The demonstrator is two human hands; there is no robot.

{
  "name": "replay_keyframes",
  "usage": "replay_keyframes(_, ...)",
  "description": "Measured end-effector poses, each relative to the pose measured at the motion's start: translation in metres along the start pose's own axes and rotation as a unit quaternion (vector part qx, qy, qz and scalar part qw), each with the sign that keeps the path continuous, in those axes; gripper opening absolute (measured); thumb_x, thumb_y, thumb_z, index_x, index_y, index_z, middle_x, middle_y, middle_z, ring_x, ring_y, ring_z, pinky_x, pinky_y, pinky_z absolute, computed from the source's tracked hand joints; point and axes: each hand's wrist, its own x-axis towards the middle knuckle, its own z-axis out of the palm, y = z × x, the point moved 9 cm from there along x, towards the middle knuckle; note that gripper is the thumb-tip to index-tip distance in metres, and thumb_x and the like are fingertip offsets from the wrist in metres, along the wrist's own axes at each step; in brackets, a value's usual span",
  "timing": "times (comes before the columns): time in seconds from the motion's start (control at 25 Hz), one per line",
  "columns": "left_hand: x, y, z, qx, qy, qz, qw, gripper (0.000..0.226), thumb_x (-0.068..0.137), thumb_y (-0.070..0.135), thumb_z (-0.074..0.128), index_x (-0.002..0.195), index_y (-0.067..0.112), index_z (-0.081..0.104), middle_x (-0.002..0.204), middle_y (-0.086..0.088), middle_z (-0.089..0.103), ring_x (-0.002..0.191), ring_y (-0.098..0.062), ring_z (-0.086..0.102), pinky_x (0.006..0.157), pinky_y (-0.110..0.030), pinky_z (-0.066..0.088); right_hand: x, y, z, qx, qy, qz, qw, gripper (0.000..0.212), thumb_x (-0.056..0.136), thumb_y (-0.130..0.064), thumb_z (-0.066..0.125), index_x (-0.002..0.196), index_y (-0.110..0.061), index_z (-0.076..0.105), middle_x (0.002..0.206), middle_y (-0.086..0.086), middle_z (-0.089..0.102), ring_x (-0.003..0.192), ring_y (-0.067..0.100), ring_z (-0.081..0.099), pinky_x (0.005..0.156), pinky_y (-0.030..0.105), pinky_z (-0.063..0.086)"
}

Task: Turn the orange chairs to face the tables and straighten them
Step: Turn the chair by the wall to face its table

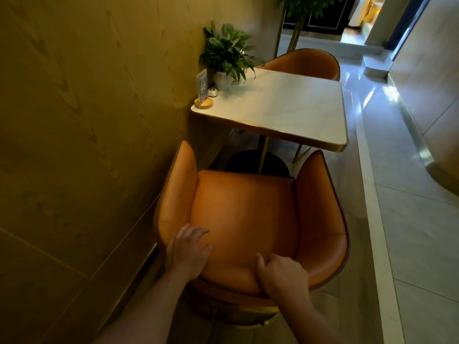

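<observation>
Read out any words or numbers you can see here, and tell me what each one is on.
"A12": in a circle on the upright table sign, which stands in a round wooden base at the table's corner by the wall.
Small print above that circle: too blurred to read.
White call button: no legible marking.

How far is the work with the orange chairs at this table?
Looks done: the far chair faces the table. In hand: the near chair faces it too, left hand resting on its backrest, right hand gripping the rim. Left: perhaps a last straightening and letting go.
</observation>
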Motion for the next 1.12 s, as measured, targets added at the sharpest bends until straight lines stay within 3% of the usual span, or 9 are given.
replay_keyframes(0.2, 0.044, -0.008, -0.003, 0.023, 0.001, 0.019, 1.000, 0.047, 0.093, 0.054, 0.056, 0.139, 0.044, 0.049, 0.151, 0.013, 0.045, 0.147, -0.015, 0.026, 0.117, -0.043, 0.023, 0.026, -0.015, 0.001, 0.029, 0.046, 0.014, 0.998, 0.048, 0.095, -0.064, 0.031, 0.074, -0.027, 0.054, 0.066, -0.009, 0.055, 0.058, 0.007, 0.051, 0.052, 0.028, 0.040)
replay_keyframes(0.36, 0.068, -0.008, -0.011, 0.044, -0.010, 0.019, 0.999, 0.048, 0.094, 0.053, 0.052, 0.140, 0.040, 0.050, 0.148, 0.009, 0.048, 0.140, -0.015, 0.035, 0.116, -0.039, 0.021, 0.045, -0.026, 0.008, 0.042, 0.034, 0.014, 0.998, 0.049, 0.095, -0.066, 0.028, 0.076, -0.029, 0.054, 0.069, -0.010, 0.057, 0.062, 0.007, 0.054, 0.058, 0.030, 0.046)
replay_keyframes(0.52, 0.064, 0.001, -0.011, 0.094, -0.035, -0.004, 0.995, 0.050, 0.096, 0.053, 0.048, 0.143, 0.035, 0.049, 0.144, 0.003, 0.052, 0.134, -0.017, 0.043, 0.122, -0.047, 0.008, 0.056, -0.022, 0.012, 0.053, -0.009, 0.003, 0.999, 0.049, 0.097, -0.066, 0.027, 0.079, -0.030, 0.054, 0.071, -0.010, 0.058, 0.062, 0.006, 0.054, 0.053, 0.029, 0.038)
replay_keyframes(0.72, 0.025, 0.026, 0.003, 0.099, -0.002, -0.014, 0.995, 0.050, 0.091, 0.062, 0.048, 0.138, 0.044, 0.051, 0.148, 0.015, 0.047, 0.143, -0.011, 0.030, 0.119, -0.055, -0.006, 0.055, 0.014, 0.001, 0.021, 0.000, -0.025, 0.999, 0.050, 0.097, -0.065, 0.029, 0.072, -0.029, 0.053, 0.065, -0.009, 0.055, 0.058, 0.005, 0.051, 0.051, 0.025, 0.039)
replay_keyframes(0.88, 0.023, 0.029, -0.001, 0.080, 0.034, -0.035, 0.996, 0.046, 0.087, 0.062, 0.055, 0.131, 0.049, 0.054, 0.146, 0.021, 0.046, 0.144, -0.010, 0.026, 0.121, -0.053, 0.002, 0.050, 0.014, -0.002, -0.006, 0.058, -0.040, 0.997, 0.052, 0.094, -0.066, 0.028, 0.064, -0.029, 0.049, 0.059, -0.009, 0.051, 0.055, 0.004, 0.048, 0.052, 0.024, 0.042)
replay_keyframes(1.0, 0.033, 0.025, -0.005, 0.068, 0.052, -0.031, 0.996, 0.043, 0.084, 0.062, 0.059, 0.126, 0.049, 0.058, 0.146, 0.021, 0.046, 0.144, -0.009, 0.026, 0.121, -0.050, 0.006, 0.058, 0.007, 0.001, -0.008, 0.057, -0.039, 0.998, 0.051, 0.093, -0.066, 0.028, 0.065, -0.029, 0.048, 0.061, -0.010, 0.050, 0.056, 0.005, 0.047, 0.051, 0.023, 0.040)
replay_keyframes(1.12, 0.055, 0.018, -0.012, 0.069, 0.042, -0.017, 0.997, 0.045, 0.086, 0.062, 0.057, 0.128, 0.049, 0.056, 0.148, 0.019, 0.045, 0.145, -0.011, 0.024, 0.122, -0.049, 0.004, 0.071, -0.008, 0.001, 0.007, 0.050, -0.041, 0.998, 0.050, 0.093, -0.065, 0.028, 0.072, -0.028, 0.053, 0.068, -0.009, 0.055, 0.064, 0.006, 0.053, 0.060, 0.028, 0.047)
